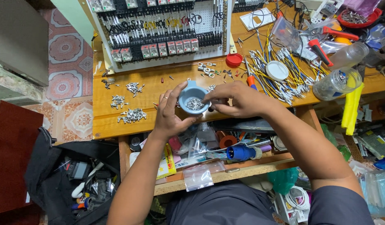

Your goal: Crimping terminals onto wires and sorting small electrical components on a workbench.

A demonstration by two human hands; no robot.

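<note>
Wooden workbench (117, 121) fills the middle of the view, cluttered with electrical parts, and the small blue bowl (193, 98) held over its front edge is the thing to place the rest by. Left hand (169, 114) cups the bowl from below and from the left, thumb up along its near rim and fingers curled around its wall, so it has a firm hold. Right hand (238, 100) comes in from the right of the bowl, its fingertips (209, 100) pinched together at the rim over the small silver metal terminals (195, 104) heaped inside; whether they grip one of the pieces cannot be told. Left of the bowl, loose piles of similar silver terminals (132, 115) lie on the bench. Behind the bowl stands a white panel with rows of relays and wiring (159, 33). Behind and to the right of the bowl sit a red lid (233, 60), a bundle of yellow and blue cut wires (284, 79), a white lid (277, 70) and a clear plastic jar (336, 83). Below the bowl, a lower shelf holds a blue plug connector (240, 152) and a clear plastic bag (198, 177).
</note>
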